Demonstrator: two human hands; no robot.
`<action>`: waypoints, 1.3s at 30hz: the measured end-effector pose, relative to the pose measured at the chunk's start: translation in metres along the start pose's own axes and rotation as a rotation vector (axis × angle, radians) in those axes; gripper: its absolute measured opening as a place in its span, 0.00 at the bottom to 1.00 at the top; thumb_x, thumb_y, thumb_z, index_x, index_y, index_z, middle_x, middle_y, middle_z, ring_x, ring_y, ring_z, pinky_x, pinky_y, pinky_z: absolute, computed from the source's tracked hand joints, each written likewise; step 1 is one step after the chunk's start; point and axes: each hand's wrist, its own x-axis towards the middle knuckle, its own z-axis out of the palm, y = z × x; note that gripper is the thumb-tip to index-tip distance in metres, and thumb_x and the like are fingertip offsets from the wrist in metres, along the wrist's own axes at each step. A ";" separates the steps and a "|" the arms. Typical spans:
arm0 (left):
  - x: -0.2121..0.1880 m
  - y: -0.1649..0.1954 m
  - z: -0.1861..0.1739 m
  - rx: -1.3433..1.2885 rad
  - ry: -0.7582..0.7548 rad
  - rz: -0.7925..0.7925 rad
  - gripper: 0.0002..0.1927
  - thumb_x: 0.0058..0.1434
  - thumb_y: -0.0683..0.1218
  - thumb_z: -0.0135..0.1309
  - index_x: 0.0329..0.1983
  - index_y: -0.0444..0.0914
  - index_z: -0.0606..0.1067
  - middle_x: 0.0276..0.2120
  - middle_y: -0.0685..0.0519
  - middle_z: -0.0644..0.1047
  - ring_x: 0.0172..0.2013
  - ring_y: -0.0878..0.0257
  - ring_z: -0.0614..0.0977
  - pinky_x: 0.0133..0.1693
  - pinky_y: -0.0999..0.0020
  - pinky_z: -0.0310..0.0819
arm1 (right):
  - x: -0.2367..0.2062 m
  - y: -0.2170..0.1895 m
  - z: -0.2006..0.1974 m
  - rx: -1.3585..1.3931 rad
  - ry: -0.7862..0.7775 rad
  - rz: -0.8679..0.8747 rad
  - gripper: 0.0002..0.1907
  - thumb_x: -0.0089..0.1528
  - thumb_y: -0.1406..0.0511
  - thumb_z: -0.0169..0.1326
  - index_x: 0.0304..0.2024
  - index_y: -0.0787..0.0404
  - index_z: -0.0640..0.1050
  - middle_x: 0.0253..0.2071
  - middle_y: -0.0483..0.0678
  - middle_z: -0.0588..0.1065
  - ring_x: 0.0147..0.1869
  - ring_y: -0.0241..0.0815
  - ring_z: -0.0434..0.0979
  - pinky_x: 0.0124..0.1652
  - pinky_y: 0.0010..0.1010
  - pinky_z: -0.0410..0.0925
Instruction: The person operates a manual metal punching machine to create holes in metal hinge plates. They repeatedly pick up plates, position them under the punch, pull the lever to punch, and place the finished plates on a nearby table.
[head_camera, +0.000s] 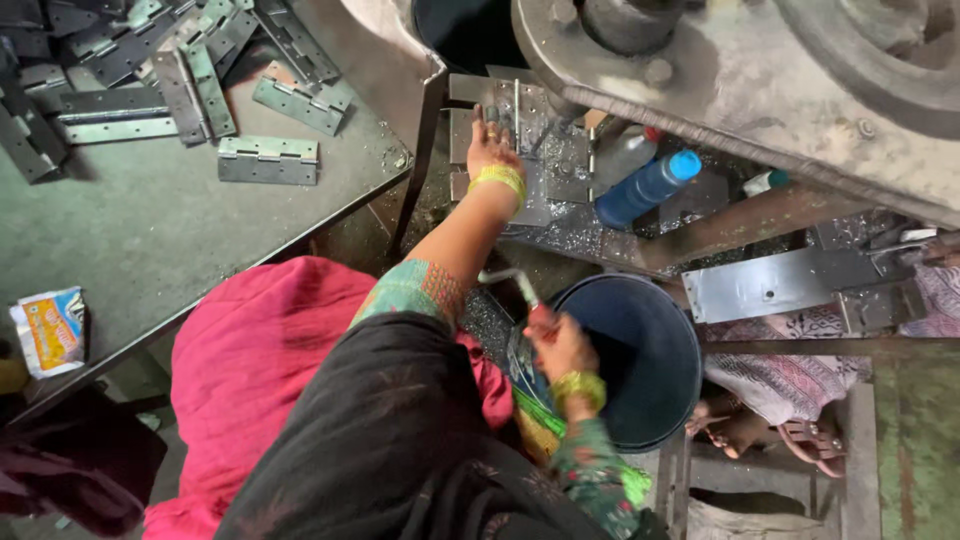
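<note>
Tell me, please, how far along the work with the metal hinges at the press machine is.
Done: I cannot tell which hinges are finished; the blue bucket looks dark inside. In hand: the left hand rests on a metal piece on the press bed, and the right hand grips a red-handled lever. Left, perhaps: a pile of hinges lies on the table.

1 blue bottle (645, 187), 1 dark bucket (650, 350), 1 snack packet (50, 330)
</note>
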 end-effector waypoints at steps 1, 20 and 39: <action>0.002 0.004 -0.001 0.044 -0.026 -0.002 0.29 0.73 0.53 0.24 0.76 0.43 0.58 0.78 0.50 0.47 0.76 0.50 0.47 0.69 0.37 0.21 | -0.005 0.001 0.015 -0.004 0.134 -0.062 0.30 0.53 0.45 0.65 0.50 0.53 0.76 0.33 0.57 0.81 0.39 0.63 0.83 0.38 0.52 0.73; -0.110 -0.287 0.141 -0.052 0.591 -0.466 0.24 0.55 0.49 0.51 0.57 0.44 0.75 0.58 0.51 0.74 0.61 0.54 0.74 0.60 0.42 0.62 | -0.002 -0.089 -0.087 -0.379 -0.098 -0.085 0.26 0.57 0.47 0.61 0.51 0.52 0.77 0.40 0.57 0.81 0.47 0.63 0.81 0.44 0.52 0.71; -0.141 -0.273 0.157 -0.779 0.285 -0.574 0.30 0.41 0.48 0.73 0.48 0.37 0.78 0.51 0.36 0.73 0.53 0.38 0.76 0.55 0.52 0.71 | 0.003 -0.074 -0.070 -0.310 -0.139 -0.061 0.30 0.55 0.44 0.64 0.50 0.55 0.78 0.41 0.55 0.82 0.49 0.59 0.82 0.45 0.50 0.72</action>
